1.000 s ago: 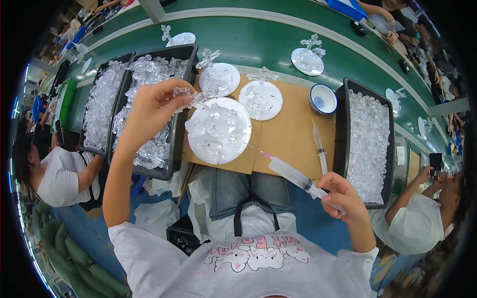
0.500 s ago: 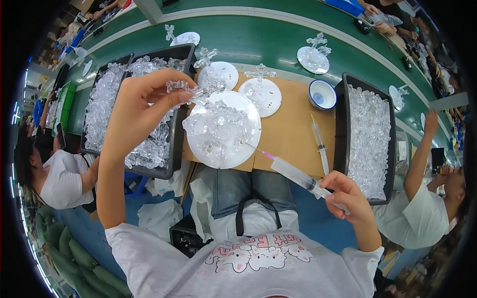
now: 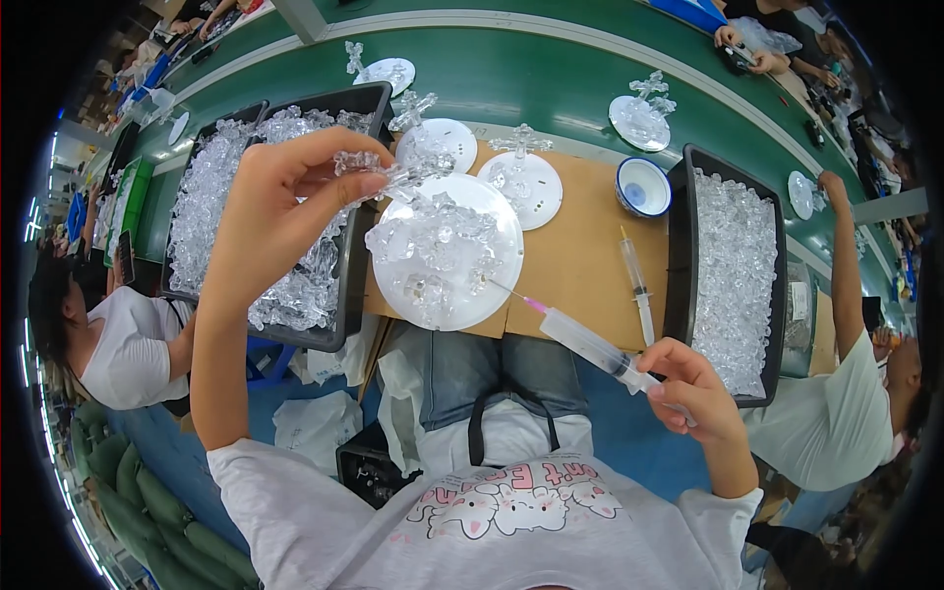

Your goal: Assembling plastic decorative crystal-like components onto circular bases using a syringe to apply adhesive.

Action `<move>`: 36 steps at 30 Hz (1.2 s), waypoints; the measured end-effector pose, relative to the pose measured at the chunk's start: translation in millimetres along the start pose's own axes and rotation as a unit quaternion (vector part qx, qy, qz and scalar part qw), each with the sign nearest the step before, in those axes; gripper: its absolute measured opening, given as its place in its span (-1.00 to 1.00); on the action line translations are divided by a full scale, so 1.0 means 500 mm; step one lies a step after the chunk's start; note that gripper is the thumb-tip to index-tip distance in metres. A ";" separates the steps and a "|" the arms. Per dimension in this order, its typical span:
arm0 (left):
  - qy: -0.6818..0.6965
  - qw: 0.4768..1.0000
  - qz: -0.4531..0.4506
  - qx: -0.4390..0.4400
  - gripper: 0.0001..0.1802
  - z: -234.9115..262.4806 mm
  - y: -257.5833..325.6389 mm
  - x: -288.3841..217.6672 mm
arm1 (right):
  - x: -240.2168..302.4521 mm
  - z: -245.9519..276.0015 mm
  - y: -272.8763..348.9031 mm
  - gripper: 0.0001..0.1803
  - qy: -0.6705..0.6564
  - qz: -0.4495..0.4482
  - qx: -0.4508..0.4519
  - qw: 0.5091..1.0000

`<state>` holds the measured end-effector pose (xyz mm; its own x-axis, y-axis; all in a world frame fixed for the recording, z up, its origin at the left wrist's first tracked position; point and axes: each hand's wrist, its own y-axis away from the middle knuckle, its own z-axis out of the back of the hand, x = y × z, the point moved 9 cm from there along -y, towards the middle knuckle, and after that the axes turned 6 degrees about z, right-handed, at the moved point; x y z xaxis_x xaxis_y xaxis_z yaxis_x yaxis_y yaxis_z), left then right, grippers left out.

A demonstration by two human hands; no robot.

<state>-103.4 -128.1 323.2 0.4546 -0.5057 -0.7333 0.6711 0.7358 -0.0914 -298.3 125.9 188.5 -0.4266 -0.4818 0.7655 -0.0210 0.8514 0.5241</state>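
Observation:
My left hand [image 3: 295,202] pinches a clear plastic cross [image 3: 418,175] between thumb and fingers, tilted above a round white disc [image 3: 503,211]. On that disc sits a cluster of clear ornate plastic pieces [image 3: 438,241]. My right hand [image 3: 693,388] grips a syringe [image 3: 587,341] by its plunger end. Its thin needle with a pink hub [image 3: 534,304] points at the cluster's right side; whether the tip touches a piece, I cannot tell. The disc rests on brown cardboard [image 3: 585,261].
Black bins of clear pieces stand left [image 3: 346,265] and right [image 3: 678,285]. A second syringe [image 3: 637,280] and a blue-rimmed bowl [image 3: 644,187] sit on the cardboard. Behind, discs with crosses [image 3: 639,123] stand on a green surface [image 3: 492,74]. People work at both sides.
My hands keep nearly the same pose, cross and syringe still held. Discs on the green surface have shifted right. The right-hand co-worker's hand has reached a disc there.

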 end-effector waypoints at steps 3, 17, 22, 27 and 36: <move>0.020 1.000 -0.004 0.000 -0.85 -0.001 -0.001 0.001 | -0.002 0.004 -0.002 -0.76 -0.002 0.000 -0.012 1.000; 0.008 1.000 0.004 0.001 -0.85 -0.002 -0.002 0.004 | 0.000 0.003 -0.002 -0.77 0.000 0.007 -0.006 1.000; 0.019 1.000 0.012 0.007 -0.87 -0.004 -0.004 0.030 | 0.005 0.002 0.009 -0.75 0.001 -0.006 -0.004 1.000; 0.107 0.994 0.022 0.021 -0.87 -0.029 0.000 0.058 | 0.021 0.003 0.034 -0.74 0.008 -0.016 -0.008 1.000; 0.130 0.991 0.032 0.029 -0.84 -0.036 0.005 0.081 | 0.029 -0.003 0.037 -0.76 0.056 -0.021 -0.021 0.998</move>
<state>-93.8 -138.9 281.1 0.3362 -0.3193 -0.8860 0.6821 0.7313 -0.0048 -303.5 134.1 209.7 -0.3217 -0.5386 0.7787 0.0016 0.8221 0.5693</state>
